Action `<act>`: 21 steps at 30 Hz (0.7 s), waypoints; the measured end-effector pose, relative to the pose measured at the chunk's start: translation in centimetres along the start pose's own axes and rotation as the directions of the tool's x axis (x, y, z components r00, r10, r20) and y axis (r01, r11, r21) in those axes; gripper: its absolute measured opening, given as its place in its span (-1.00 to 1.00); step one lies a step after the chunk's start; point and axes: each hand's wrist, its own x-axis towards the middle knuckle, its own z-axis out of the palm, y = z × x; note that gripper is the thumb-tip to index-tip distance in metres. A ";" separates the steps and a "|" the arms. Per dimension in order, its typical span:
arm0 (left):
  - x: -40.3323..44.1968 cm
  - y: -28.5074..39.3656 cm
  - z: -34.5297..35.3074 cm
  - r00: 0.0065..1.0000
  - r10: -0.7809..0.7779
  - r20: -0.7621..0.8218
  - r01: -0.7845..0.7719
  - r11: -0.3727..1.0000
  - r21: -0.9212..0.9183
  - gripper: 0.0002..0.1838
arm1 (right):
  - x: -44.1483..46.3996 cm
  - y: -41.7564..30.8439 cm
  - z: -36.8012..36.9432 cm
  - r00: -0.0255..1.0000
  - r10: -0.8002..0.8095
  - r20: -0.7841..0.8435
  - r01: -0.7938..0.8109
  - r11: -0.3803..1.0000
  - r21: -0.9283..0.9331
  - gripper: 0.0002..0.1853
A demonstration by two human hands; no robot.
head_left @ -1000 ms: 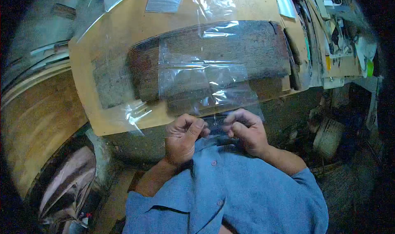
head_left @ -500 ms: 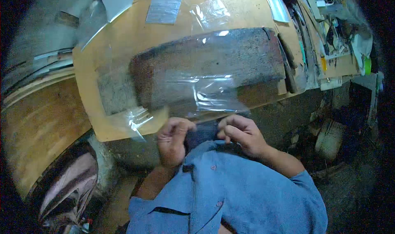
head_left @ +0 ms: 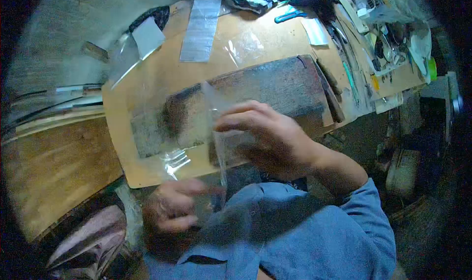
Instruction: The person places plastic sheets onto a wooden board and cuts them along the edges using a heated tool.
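Note:
A clear plastic sheet (head_left: 216, 112) hangs upright in front of my chest, seen nearly edge-on. My right hand (head_left: 270, 135) is raised at its upper right side, with the fingers pressed together on the film. Lower left of the sheet is my left hand (head_left: 179, 206), smeared by motion; whether its fingers hold the film cannot be made out. Behind the hands, a dark worn board (head_left: 275, 83) lies across the tan tabletop (head_left: 118, 152). More clear plastic (head_left: 176, 162) shines at the table's near left edge.
A translucent strip (head_left: 200, 29), a clear piece (head_left: 246, 48), a blue cutter (head_left: 290, 16) and a silvery sheet (head_left: 315, 32) lie toward the back. Tools and a white tray (head_left: 398, 69) crowd the right side. A wooden panel (head_left: 64, 167) stands at left.
My right hand has risen and moved left over the board. My left hand has moved down and left. The clear sheet, earlier spread over the board, now stands between them. The view has shifted.

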 end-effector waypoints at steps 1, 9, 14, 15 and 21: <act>-0.2 -0.3 -0.4 0.972 0.133 0.192 -0.168 0.969 0.181 -0.77 | 0.9 -0.4 -0.1 0.979 -0.193 0.073 0.204 0.956 -0.209 -0.68; 0.0 0.4 -5.0 0.826 0.531 0.190 -0.562 0.803 0.200 -0.76 | 3.7 -0.2 -2.8 0.626 0.248 0.740 0.108 0.911 -0.397 -0.74; -0.2 1.5 -12.7 0.602 0.472 -0.643 0.180 0.705 0.686 -0.77 | 4.0 5.2 -5.7 0.849 0.395 0.351 -0.329 0.915 -0.235 -0.85; 1.0 1.0 -13.5 0.487 0.578 -0.655 0.260 0.620 0.740 -0.72 | 4.5 3.8 -5.6 0.842 0.509 0.180 -0.424 0.830 -0.363 -0.83; 6.1 -2.8 -10.9 0.322 0.779 -0.537 0.172 0.510 0.843 -0.53 | 6.9 11.8 -6.3 0.891 0.395 -0.226 -0.446 0.856 -0.261 -0.77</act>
